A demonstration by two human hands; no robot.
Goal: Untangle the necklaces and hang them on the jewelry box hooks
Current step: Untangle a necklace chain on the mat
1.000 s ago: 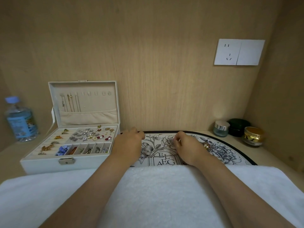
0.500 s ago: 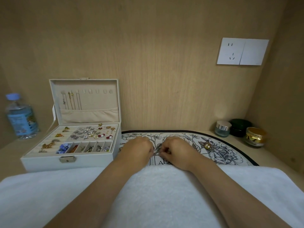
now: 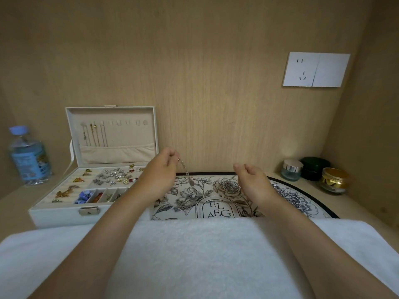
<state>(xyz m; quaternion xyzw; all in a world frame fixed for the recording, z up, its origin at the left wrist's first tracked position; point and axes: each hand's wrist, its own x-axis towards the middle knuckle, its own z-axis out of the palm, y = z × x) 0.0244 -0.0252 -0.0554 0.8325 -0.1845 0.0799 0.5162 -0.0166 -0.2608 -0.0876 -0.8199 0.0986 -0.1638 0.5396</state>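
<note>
At centre, left hand (image 3: 160,175) pinches one chain (image 3: 184,168); right hand (image 3: 253,182) fingers curl, grip unclear. One box (image 3: 64,214) left, three jars (image 3: 292,170) right.

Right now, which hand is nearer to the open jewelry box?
Left. The left hand, pinching a necklace chain, hovers beside the jewelry box; the right hand is farther right, above the floral mat.

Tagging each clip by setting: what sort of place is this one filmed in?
Probably a home vanity nook in a wood-panelled alcove: an open white jewelry box of earrings, a gold-lidded glass cosmetic jar in the corner, and a white wall socket.
</note>
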